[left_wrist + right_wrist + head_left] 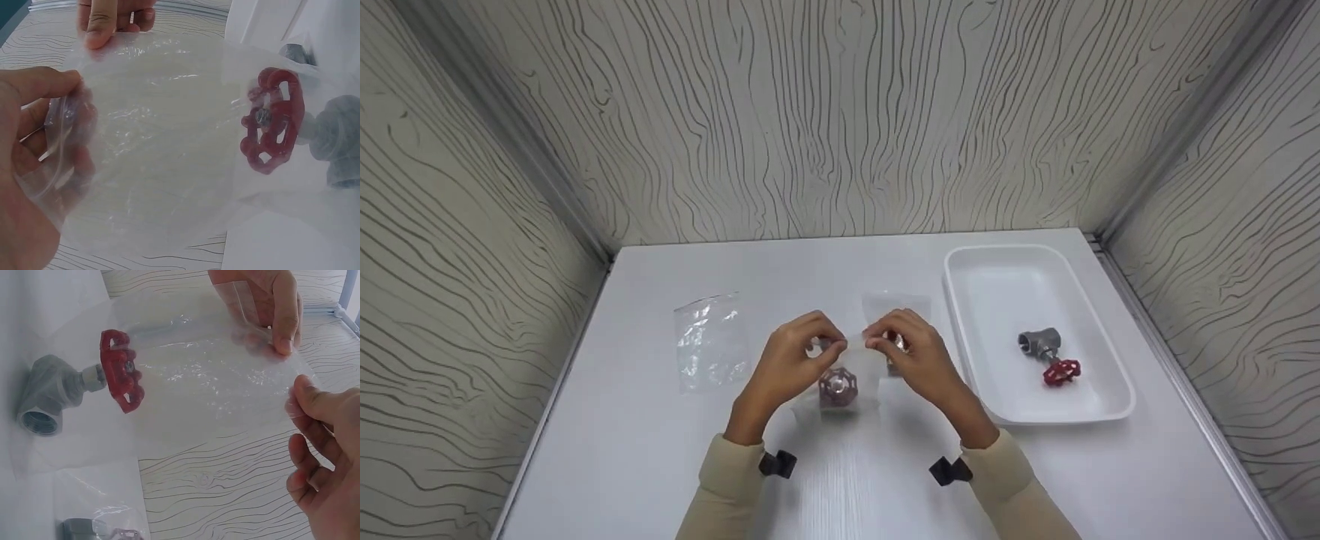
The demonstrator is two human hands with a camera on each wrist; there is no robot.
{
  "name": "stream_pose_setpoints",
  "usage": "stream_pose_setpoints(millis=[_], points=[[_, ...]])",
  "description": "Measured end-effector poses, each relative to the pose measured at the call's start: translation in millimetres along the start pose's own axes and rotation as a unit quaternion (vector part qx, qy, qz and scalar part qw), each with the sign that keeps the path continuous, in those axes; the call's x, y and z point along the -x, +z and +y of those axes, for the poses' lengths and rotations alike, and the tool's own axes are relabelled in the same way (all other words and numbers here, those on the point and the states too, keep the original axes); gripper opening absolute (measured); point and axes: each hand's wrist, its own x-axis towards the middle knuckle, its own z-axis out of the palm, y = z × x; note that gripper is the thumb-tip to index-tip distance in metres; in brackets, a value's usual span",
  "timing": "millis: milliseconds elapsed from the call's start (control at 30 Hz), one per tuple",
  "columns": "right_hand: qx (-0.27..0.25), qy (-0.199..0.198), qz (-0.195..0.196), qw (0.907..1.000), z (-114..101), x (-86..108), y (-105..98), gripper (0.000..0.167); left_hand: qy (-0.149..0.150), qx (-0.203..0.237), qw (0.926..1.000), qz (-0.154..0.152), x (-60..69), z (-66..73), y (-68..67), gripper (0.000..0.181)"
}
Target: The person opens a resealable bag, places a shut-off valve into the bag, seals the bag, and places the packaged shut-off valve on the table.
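Observation:
Between my two hands hangs a clear zip bag (163, 129) with a grey metal valve (53, 388) inside it. The valve's red handwheel (838, 386) faces up toward the head camera. My left hand (797, 351) pinches the bag's top edge on one side, thumb against fingers. On the other side of that edge, my right hand (913, 349) pinches the plastic between thumb and index finger. Behind the right hand lies a second clear bag (896, 306), partly covered, with another valve (84, 530) in it.
To the right stands a white tray (997, 289) holding a loose grey valve (1041, 343) with a red handwheel. A flat clear zip bag (711, 345) lies on the white table (622, 450) at left. Patterned panels (840, 120) enclose the back and sides.

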Motion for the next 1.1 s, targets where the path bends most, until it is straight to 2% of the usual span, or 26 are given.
stream_pose_setpoints(millis=[100,200,333,500,600,733,933,1100], points=[[-0.014,0.06,-0.046,0.9971,3.2,7.8,6.0,0.04,0.003,0.007,1.0,-0.001,0.2,-0.5,-0.1,0.004],[-0.033,0.121,-0.089,0.9881,8.9,18.3,14.7,0.06,0.009,0.01,0.9999,0.001,0.4,-0.9,0.2,0.004],[-0.06,0.188,-0.136,0.971,23.0,35.3,29.2,0.07,0.014,0.011,0.9998,0.004,0.5,-1.5,0.7,0.004],[-0.08,0.245,-0.162,0.9527,44.2,53.4,46.2,0.079,0.017,0.007,0.9998,0.007,0.1,-2.3,1.3,0.003],[-0.094,0.253,-0.165,0.9486,52.6,59.5,52.7,0.079,0.017,0.004,0.9998,0.008,0.1,-3.5,1.4,0.004],[-0.128,0.238,-0.168,0.9481,57.3,63.6,58.1,0.075,0.016,0.002,0.9998,0.007,0.3,-5.6,0.9,0.002],[-0.143,0.219,-0.144,0.9544,60.5,66.3,64.1,0.062,-0.003,0.005,1.0,0.002,1.0,-9.1,1.3,0.008],[-0.117,0.212,-0.116,0.9633,64.7,67.9,69.0,0.055,-0.02,0.009,0.9997,0.01,4.9,-13.9,-2.0,0.012]])
